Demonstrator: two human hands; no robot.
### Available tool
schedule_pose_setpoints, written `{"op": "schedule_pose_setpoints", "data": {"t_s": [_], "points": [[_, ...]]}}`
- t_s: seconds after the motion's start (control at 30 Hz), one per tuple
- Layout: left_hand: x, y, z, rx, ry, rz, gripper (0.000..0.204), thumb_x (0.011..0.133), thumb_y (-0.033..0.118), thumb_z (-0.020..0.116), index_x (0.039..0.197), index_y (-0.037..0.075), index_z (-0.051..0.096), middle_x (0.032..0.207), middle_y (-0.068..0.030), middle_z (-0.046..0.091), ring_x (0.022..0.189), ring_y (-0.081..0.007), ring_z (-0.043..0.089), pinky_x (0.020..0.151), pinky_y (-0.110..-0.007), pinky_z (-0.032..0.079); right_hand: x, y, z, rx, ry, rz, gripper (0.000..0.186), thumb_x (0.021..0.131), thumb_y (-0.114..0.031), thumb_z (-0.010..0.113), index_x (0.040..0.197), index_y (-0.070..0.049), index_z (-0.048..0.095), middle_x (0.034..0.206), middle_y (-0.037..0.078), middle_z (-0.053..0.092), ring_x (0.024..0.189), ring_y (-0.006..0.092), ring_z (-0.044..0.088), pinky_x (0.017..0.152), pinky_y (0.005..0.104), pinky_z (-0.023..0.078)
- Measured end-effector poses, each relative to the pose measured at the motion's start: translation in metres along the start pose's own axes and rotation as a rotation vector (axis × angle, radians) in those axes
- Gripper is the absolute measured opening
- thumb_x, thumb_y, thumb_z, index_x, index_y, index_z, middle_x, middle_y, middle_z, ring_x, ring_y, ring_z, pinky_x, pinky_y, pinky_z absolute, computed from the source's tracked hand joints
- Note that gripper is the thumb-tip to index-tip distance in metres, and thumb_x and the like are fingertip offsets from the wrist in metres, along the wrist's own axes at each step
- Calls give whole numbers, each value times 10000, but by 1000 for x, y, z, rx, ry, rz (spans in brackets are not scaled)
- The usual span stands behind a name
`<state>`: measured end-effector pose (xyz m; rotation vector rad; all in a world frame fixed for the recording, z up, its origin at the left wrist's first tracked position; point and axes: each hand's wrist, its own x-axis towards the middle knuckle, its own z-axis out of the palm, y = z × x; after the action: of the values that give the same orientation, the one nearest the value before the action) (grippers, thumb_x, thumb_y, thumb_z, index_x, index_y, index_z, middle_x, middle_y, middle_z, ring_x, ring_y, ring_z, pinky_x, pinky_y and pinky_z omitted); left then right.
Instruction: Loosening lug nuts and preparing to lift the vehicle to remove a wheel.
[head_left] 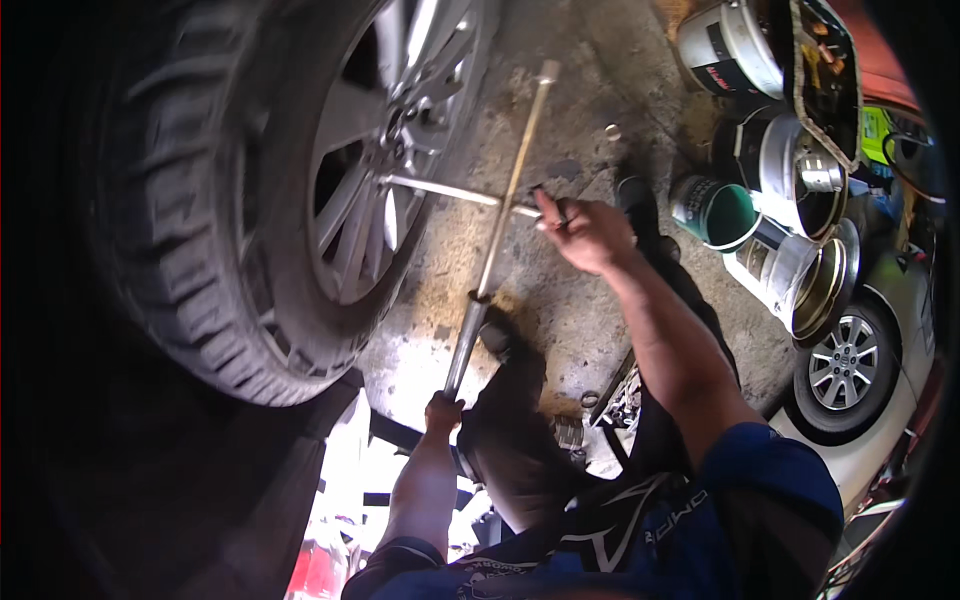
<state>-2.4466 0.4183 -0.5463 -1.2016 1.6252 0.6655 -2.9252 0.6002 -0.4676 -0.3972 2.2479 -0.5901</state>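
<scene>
A four-way lug wrench reaches with one arm to the hub of a spoked alloy wheel with a chunky black tyre. My right hand is closed around the opposite arm's end, thumb side toward the wheel. Over the wrench's near arm sits a grey metal pipe. Lower down, my left hand grips the free end of that pipe. The wrench's far arm points up and away, untouched. I cannot tell from here which nut the socket sits on.
Metal buckets and a green-lined tin stand at the right, with an oily tray beside them. A car wheel on a pale car is farther right. Loose metal parts lie near my legs on the stained concrete floor.
</scene>
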Motion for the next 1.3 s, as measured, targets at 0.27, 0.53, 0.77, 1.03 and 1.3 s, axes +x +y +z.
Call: {"op": "schedule_pose_setpoints", "data": {"t_s": [0.27, 0.53, 0.77, 1.03, 1.3], "points": [[-141, 6, -85, 87, 104, -10, 394, 788, 361, 733, 945, 28, 593, 882, -191, 686, 881, -402, 672, 780, -484, 526, 16, 40, 18, -8, -2, 42, 388, 897, -512, 615, 941, -130, 662, 852, 143, 706, 830, 351, 687, 738, 455, 528], [-309, 105, -214, 402, 2, -128, 426, 808, 332, 685, 1094, 49, 543, 906, -215, 694, 885, -422, 680, 794, -500, 548, 63, 43, 19, 158, -236, 47, 436, 900, -513, 591, 995, -98, 687, 873, 169, 703, 815, 351, 681, 735, 434, 520], [-331, 133, -237, 390, -51, -140, 476, 809, 257, 641, 1221, 72, 489, 947, -226, 684, 930, -426, 664, 828, -510, 528, 70, 49, 27, 211, -281, 19, 346, 944, -435, 519, 1005, -142, 693, 905, 156, 707, 848, 351, 677, 777, 430, 530], [-159, 45, -109, 174, 296, -199, 258, 757, 234, 640, 961, 76, 648, 866, -204, 700, 865, -415, 680, 771, -491, 542, 66, 45, 37, 166, -131, -85, 319, 940, -427, 517, 950, -150, 673, 828, 131, 700, 778, 358, 677, 688, 459, 528], [26, 57, -54, 152, 118, -12, 389, 754, 326, 734, 1037, 75, 642, 1008, -207, 698, 952, -389, 677, 823, -456, 543, 49, 22, 30, 110, -25, -67, 235, 921, -371, 613, 950, -143, 663, 835, 103, 710, 790, 330, 698, 703, 428, 540]]}}
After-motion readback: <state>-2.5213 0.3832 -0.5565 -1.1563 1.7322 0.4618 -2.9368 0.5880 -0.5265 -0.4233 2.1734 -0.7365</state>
